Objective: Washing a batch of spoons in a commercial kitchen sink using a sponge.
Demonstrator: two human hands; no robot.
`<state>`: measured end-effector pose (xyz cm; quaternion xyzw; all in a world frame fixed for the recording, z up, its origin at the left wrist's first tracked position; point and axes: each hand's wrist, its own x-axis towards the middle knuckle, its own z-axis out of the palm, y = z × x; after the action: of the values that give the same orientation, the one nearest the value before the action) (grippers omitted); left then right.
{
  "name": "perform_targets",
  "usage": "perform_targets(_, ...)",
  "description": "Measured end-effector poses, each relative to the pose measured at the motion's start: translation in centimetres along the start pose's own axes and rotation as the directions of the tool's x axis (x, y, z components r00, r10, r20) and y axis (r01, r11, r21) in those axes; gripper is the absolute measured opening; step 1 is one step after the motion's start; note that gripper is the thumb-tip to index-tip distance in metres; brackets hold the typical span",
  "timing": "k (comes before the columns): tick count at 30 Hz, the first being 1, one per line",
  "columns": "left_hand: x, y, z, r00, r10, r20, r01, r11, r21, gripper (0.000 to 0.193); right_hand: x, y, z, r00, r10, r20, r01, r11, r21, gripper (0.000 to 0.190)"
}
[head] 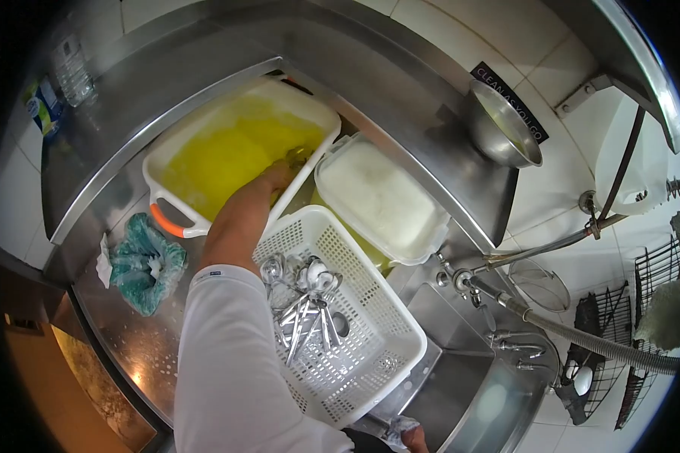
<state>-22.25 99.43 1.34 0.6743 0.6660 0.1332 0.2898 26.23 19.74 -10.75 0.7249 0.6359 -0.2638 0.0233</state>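
My left hand (281,174) reaches into a white tub (157,164) of yellow liquid, near its right wall. Its fingers are partly under the surface, beside a shiny object (298,154) too unclear to name; whether they grip it is hidden. My right hand (415,439) shows only in part at the bottom edge, closed on a crumpled whitish thing (401,426), perhaps a wet cloth or film. Between the hands stands a white perforated plastic basket (368,334). Metal spoons and forks (311,294) lie heaped in its left part, under my left forearm.
A lidded plastic container (379,198) sits right of the tub. Green crumpled plastic (147,266) lies on the steel counter (147,345). Taps (464,280) and a hose (589,342) project beside the sink (481,407). A steel bowl (504,124) leans on the back ledge.
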Motion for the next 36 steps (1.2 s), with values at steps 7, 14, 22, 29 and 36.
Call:
perform_targets(7,-0.5,-0.7,-2.1,0.889,-0.042,0.456,0.164,0.959,-0.233,0.021,3.0,-2.6,-2.0,0.985,-0.103,0.140,0.127,0.977,-0.173,0.018)
perform_targets(14,-3.7,0.1,-9.3,0.759,-0.073,0.647,0.455,0.771,-0.446,0.027,3.5,-4.2,-3.7,0.981,-0.051,0.185,0.097,0.963,-0.250,0.021)
perform_targets(22,-11.3,1.4,-13.8,0.917,-0.127,0.377,0.352,0.701,-0.620,0.019,3.3,-6.6,-7.3,0.993,0.105,0.051,-0.106,0.630,0.769,0.021)
perform_targets(29,-25.9,7.6,-13.2,0.984,-0.035,0.172,0.175,0.140,-0.974,0.012,5.9,-7.0,-11.9,0.884,0.464,0.062,-0.073,0.007,0.997,0.029)
perform_targets(36,-41.7,18.4,0.4,0.995,-0.043,0.087,0.082,-0.104,-0.991,0.012,5.9,-15.9,-24.6,0.963,0.051,-0.263,0.267,-0.101,0.958,0.037)
